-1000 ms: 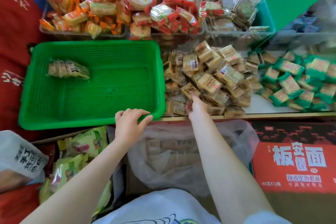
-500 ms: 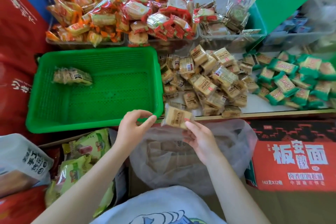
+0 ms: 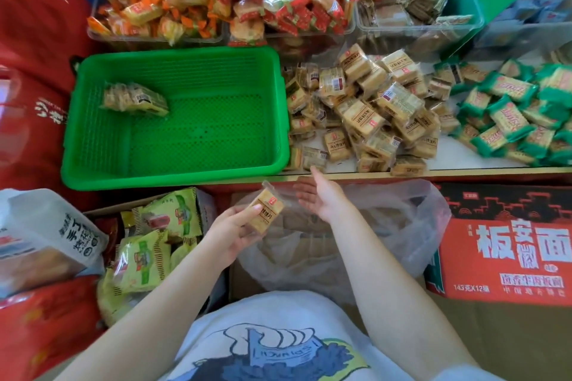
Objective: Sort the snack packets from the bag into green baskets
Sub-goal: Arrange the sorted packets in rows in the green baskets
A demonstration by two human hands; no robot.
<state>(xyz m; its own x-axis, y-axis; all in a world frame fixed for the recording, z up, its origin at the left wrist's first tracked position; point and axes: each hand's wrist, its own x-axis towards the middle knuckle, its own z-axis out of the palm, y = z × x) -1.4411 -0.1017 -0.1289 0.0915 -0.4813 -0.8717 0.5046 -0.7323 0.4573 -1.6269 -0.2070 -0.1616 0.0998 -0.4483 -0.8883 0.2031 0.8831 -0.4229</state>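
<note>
Head view: 1 packet [image 3: 266, 210] in transit to the basket [image 3: 198, 178].
Left hand [image 3: 230, 232] pinches it above the bag [image 3: 387, 226]; right hand [image 3: 318, 196] hangs open, empty. Next, probably: carry it left over the rim and release.

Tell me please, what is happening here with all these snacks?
A person is sorting snack packets. The left hand holds one tan packet above a clear plastic bag, while the right hand is open and holds nothing. The green basket on the counter holds only a small bunch of packets. A loose pile of tan packets lies right of it.
</note>
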